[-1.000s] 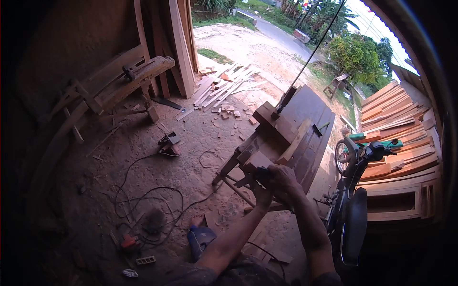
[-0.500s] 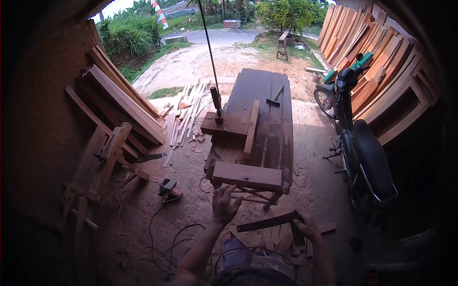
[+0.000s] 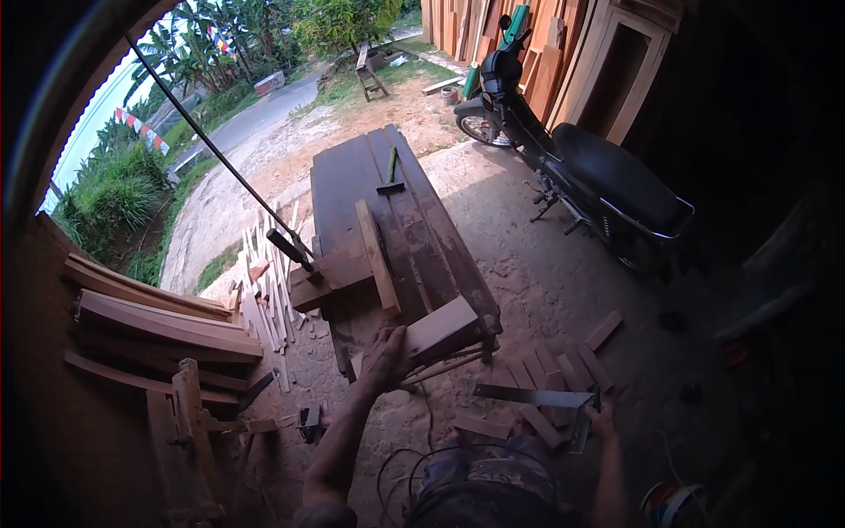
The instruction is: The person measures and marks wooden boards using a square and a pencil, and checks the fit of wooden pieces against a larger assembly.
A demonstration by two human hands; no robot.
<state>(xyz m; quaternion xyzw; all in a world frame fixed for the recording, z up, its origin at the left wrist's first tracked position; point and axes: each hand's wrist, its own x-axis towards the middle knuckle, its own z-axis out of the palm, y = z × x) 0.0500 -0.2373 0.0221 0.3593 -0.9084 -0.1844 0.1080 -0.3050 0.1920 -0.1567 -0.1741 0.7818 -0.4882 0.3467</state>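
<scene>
My left hand (image 3: 385,359) is closed over the left part of a thick wooden block (image 3: 446,326) at the near end of the dark workbench (image 3: 352,176). A pale face of the block is turned upward. In my right hand (image 3: 604,421) is a carpenter's square (image 3: 534,395), held low at its corner, to the right of my lap. Its long blade points left, above wood offcuts on the floor, apart from the block. Farther up the bench lie a narrow wooden strip (image 3: 377,255), a wide board (image 3: 339,275) and a hammer with a green handle (image 3: 392,172).
A dark-handled rod (image 3: 289,246) stands by the bench's left side. Wood offcuts (image 3: 563,368) lie near my right hand. On the left are a wooden trestle (image 3: 189,414), a power tool (image 3: 309,422) and leaning planks (image 3: 158,326). A motorcycle (image 3: 572,167) is parked at right.
My left hand has moved from in front of the block onto it and closed, and the block's pale face now shows. The square has shifted right with my right hand. The view has turned right and tilted.
</scene>
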